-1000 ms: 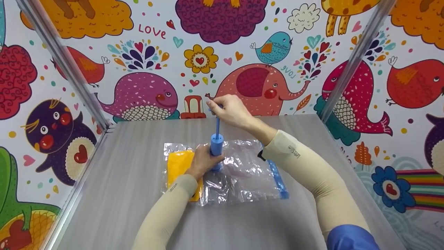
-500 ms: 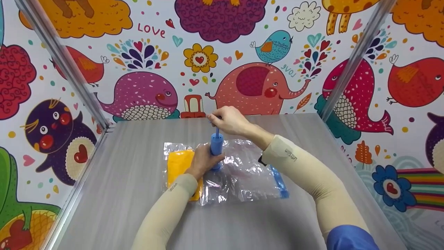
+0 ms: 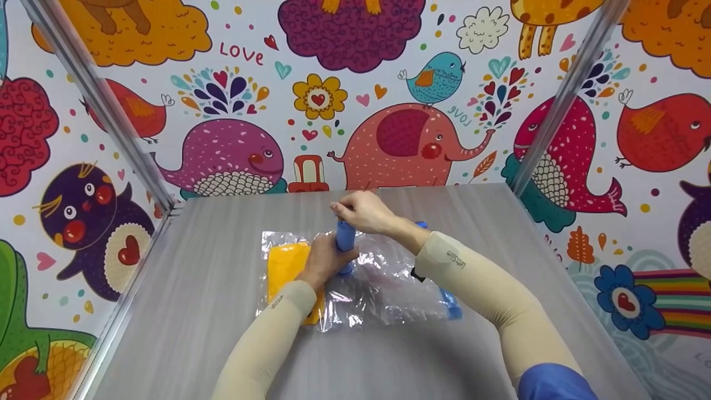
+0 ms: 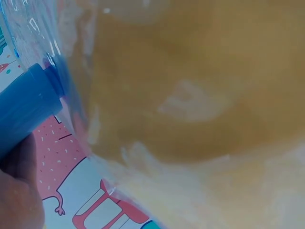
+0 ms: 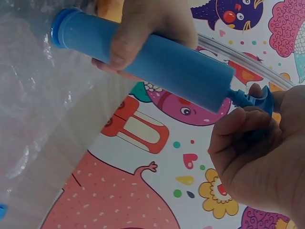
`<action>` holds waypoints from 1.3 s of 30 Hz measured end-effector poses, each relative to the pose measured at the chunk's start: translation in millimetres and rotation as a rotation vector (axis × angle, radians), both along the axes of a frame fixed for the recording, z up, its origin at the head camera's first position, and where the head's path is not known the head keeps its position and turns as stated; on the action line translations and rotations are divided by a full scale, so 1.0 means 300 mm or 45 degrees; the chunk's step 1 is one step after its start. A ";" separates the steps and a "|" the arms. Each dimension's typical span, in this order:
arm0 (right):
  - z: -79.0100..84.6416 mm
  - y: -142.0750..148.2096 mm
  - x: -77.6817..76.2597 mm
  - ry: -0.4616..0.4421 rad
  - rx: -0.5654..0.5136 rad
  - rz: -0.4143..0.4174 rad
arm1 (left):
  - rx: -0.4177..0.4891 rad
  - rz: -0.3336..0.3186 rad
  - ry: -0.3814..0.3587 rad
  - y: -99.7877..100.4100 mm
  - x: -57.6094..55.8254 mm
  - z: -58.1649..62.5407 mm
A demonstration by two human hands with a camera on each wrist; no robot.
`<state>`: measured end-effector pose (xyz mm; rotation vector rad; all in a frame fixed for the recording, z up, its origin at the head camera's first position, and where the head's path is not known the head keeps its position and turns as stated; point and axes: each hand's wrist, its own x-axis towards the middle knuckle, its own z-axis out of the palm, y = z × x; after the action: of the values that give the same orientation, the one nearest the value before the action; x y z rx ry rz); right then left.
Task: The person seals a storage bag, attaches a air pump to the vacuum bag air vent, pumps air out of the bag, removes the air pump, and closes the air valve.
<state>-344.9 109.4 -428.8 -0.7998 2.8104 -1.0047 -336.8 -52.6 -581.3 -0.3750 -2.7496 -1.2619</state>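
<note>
A blue hand pump (image 3: pixel 345 236) stands upright on a clear plastic vacuum bag (image 3: pixel 389 289) in the head view. My left hand (image 3: pixel 324 258) is wrapped round the pump's barrel, thumb across its front. At the top, my right hand (image 3: pixel 364 212) grips the pump's handle (image 5: pixel 267 105); in the right wrist view only a short length of rod shows between handle and barrel. The pump's base meets the bag at a blue ring (image 5: pixel 59 27). Inside the bag's left part lies a folded yellow cloth-like item (image 3: pixel 286 269), partly covered by my left hand and sleeve.
A blue closure strip (image 3: pixel 452 305) runs along the bag's right edge, partly behind my right sleeve. The bag lies on a grey wood-grain table (image 3: pixel 194 311). Walls with cartoon prints and metal corner posts (image 3: pixel 541 139) enclose the table at the back and sides.
My right hand has come down with the pump handle, from high above the barrel to close over its top. The left hand keeps its grip on the barrel.
</note>
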 end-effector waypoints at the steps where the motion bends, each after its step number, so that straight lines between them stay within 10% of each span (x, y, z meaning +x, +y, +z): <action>1: -0.009 0.001 0.000 0.001 -0.006 -0.005 | -0.003 0.003 -0.008 0.001 0.001 0.000; 18: -0.023 -0.002 0.000 -0.004 -0.073 -0.046 | 0.030 0.014 -0.056 -0.002 -0.007 -0.004; 39: 0.180 0.023 0.014 0.125 -0.298 -0.066 | 0.024 -0.022 0.016 -0.007 -0.006 -0.001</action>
<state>-340.8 116.4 -374.8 -0.8227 2.8431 -1.3587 -338.5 -54.6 -581.6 -0.4039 -2.7282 -1.2837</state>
